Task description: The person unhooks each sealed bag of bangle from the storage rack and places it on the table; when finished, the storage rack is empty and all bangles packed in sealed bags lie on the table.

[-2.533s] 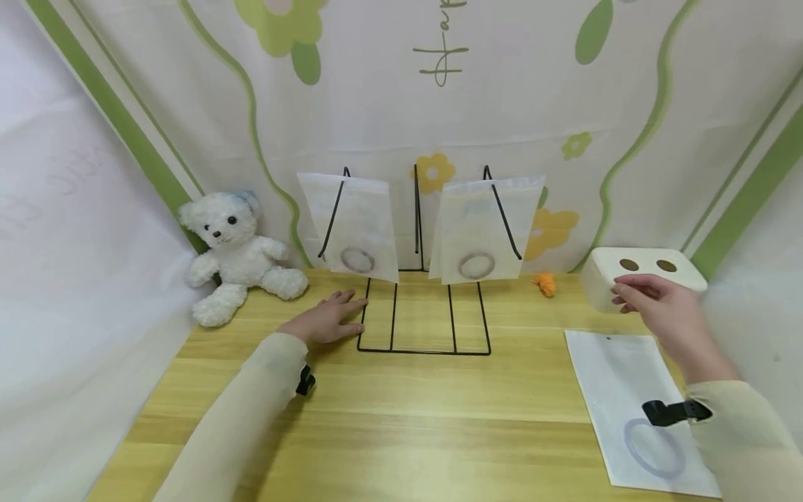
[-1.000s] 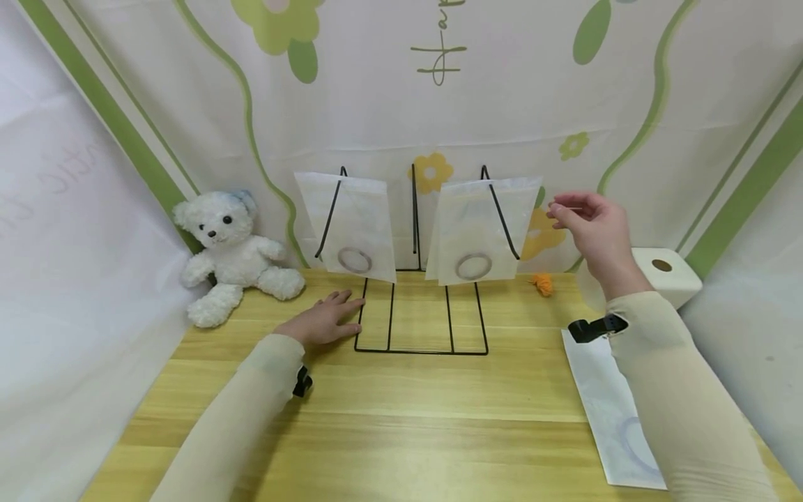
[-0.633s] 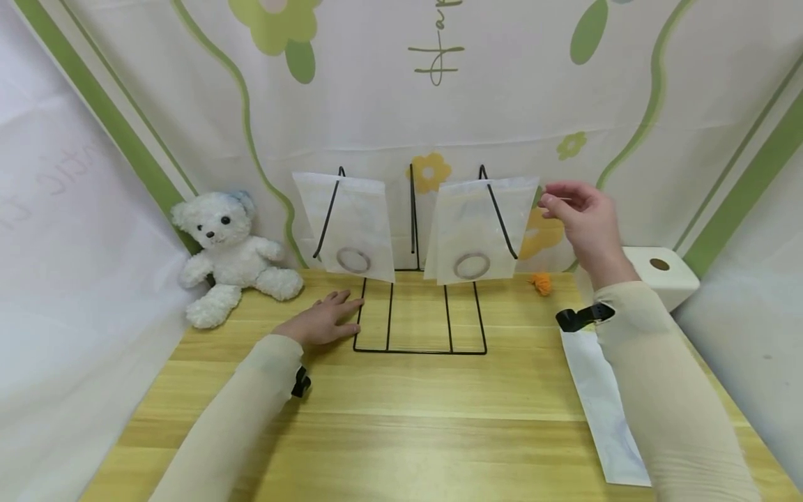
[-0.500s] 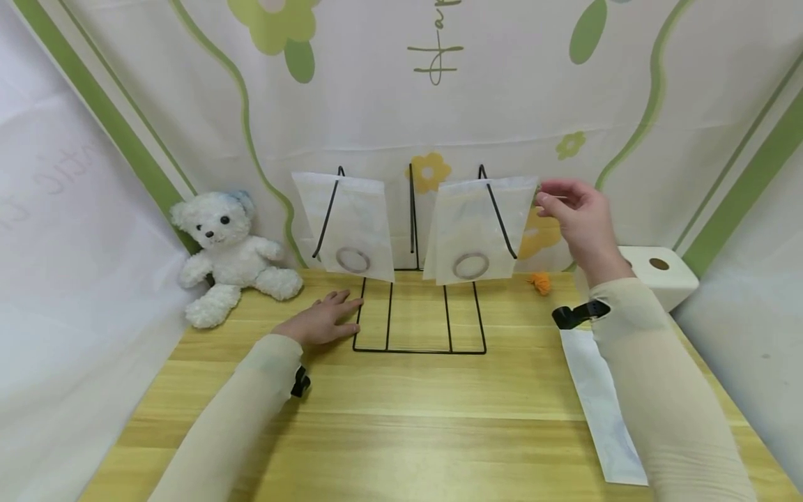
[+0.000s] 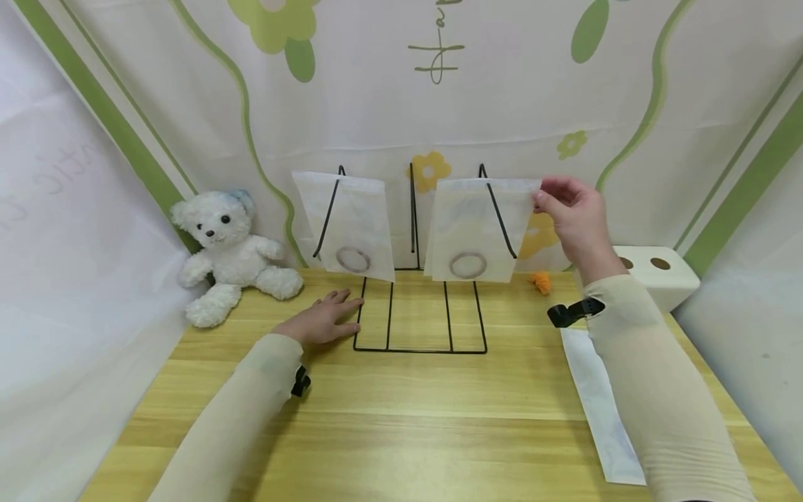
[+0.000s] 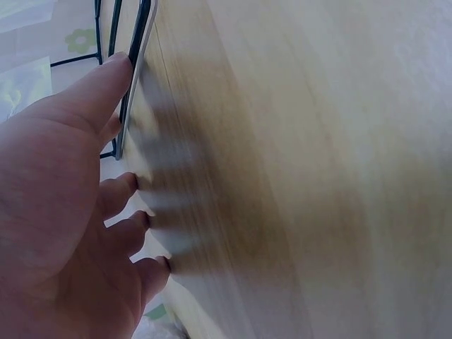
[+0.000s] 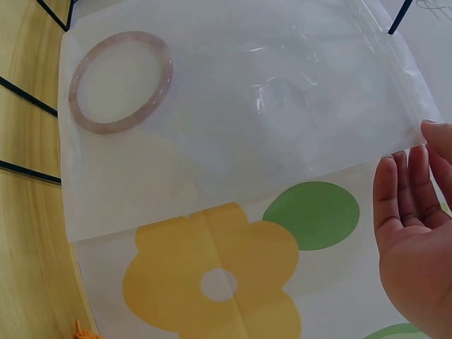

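A black wire display rack stands on the table with white plastic bags hanging from its side hooks. The front right bag has a pale pinkish bangle at its bottom, clearly visible in the right wrist view. My right hand pinches that bag's upper right corner between thumb and fingers. The left bag also shows a bangle low down. My left hand lies with spread fingers on the table at the rack's left side; its thumb rests against the base wire in the left wrist view.
At back left sits a white teddy bear. To the right are an orange tuft and a white box with round holes. Another white bag lies flat at front right, partly under my right forearm.
My right hand has moved left from in front of the white box to the right bag and taken hold of its corner. That bag has shifted slightly. My left hand stays put.
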`<state>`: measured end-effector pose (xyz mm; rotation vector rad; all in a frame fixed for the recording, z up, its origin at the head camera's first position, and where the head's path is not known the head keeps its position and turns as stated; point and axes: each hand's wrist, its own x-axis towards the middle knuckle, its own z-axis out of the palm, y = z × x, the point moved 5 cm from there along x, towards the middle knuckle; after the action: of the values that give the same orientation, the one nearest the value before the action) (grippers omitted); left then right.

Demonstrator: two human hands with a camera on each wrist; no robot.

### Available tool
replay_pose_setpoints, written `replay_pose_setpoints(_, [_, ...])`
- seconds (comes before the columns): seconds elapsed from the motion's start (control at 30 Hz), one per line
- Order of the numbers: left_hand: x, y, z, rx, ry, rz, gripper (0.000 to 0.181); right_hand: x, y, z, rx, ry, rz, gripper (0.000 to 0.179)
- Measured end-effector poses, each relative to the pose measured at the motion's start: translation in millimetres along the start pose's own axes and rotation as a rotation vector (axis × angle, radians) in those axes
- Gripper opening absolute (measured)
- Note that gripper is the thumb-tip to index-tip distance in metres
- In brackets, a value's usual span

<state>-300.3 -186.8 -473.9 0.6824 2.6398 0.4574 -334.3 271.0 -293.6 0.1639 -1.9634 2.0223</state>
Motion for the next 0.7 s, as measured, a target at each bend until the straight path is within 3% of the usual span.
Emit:
replay_pose_setpoints(0.37, [-1.7,2.0,-2.4,-0.001,0.0,-0.003,0.073,0.1,-3,-1,0.024,0.039,-0.087,0.024])
replay_pose_setpoints(0.7, [-0.9,0.2,-1.2,-0.005,0.004,0.01,0.073,-4.6,-12,-4,-0.168,0.062,-0.124,0.017])
